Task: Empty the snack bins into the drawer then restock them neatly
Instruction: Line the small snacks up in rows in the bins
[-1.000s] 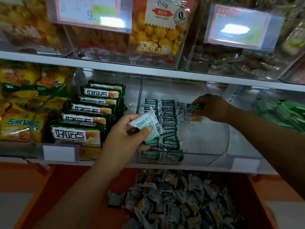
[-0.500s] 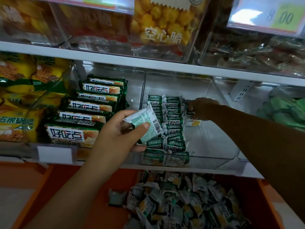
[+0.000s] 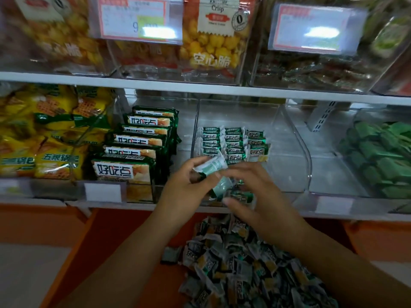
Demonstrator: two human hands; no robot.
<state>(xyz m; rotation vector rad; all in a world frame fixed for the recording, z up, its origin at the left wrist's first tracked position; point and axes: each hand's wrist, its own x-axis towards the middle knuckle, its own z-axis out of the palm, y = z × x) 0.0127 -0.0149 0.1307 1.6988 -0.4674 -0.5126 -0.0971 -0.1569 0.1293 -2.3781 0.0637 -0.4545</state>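
A clear plastic snack bin (image 3: 289,138) on the middle shelf holds small green-and-white snack packets (image 3: 233,143) laid in three neat columns at its left. My left hand (image 3: 189,185) holds a few of the same packets (image 3: 211,167) in front of the bin. My right hand (image 3: 255,196) is right beside it, fingers touching those packets; motion blur hides whether it grips one. Below the shelf, an open orange drawer (image 3: 124,252) holds a loose heap of several packets (image 3: 240,263).
Left of the bin stands a bin of larger green biscuit packs (image 3: 133,156), then yellow snack bags (image 3: 44,141). A bin of green packets (image 3: 382,156) sits at the right. The upper shelf (image 3: 200,87) carries clear bins with price tags.
My right hand has left the back of the bin and come forward to meet my left hand. My left hand has lowered a little with its packets.
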